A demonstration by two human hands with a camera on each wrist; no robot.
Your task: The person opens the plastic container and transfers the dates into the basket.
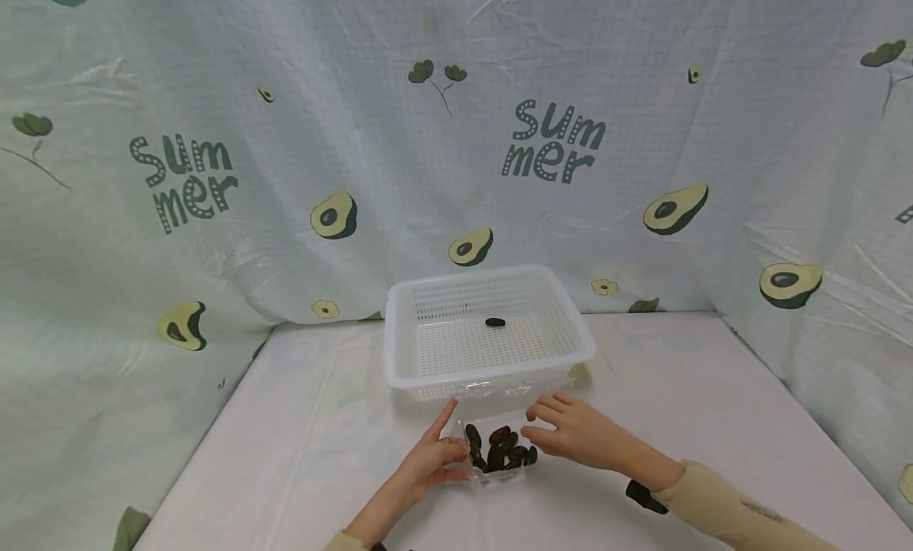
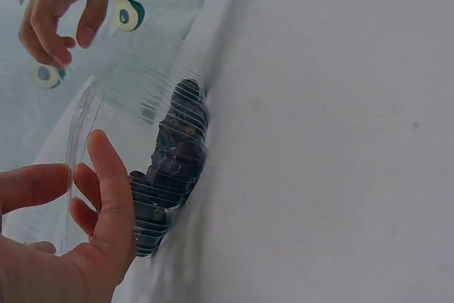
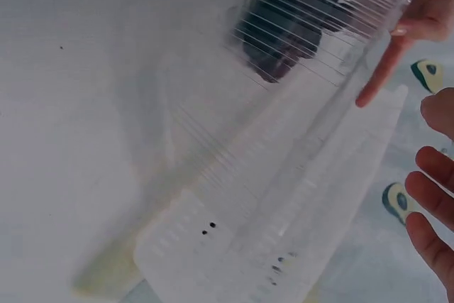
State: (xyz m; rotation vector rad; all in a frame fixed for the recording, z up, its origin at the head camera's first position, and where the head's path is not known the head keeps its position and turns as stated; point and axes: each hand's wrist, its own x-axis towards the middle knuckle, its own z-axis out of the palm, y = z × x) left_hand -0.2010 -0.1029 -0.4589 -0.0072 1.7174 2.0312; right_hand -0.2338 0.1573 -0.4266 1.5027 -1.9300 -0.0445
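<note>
A clear plastic box stands on the table with several dark brown dates in it. At its left side my left hand pinches the rim between thumb and fingers, and one finger points forward. The left wrist view shows the box's ribbed wall and the dates behind it. My right hand hovers by the box's right side with loosely bent fingers and nothing in them. In the right wrist view its fingers are apart from the box.
Behind the box stands a white perforated basket with one dark date on its bottom. A clear plastic flap lies against the basket's front. A printed curtain closes off the back and sides of the white-covered table.
</note>
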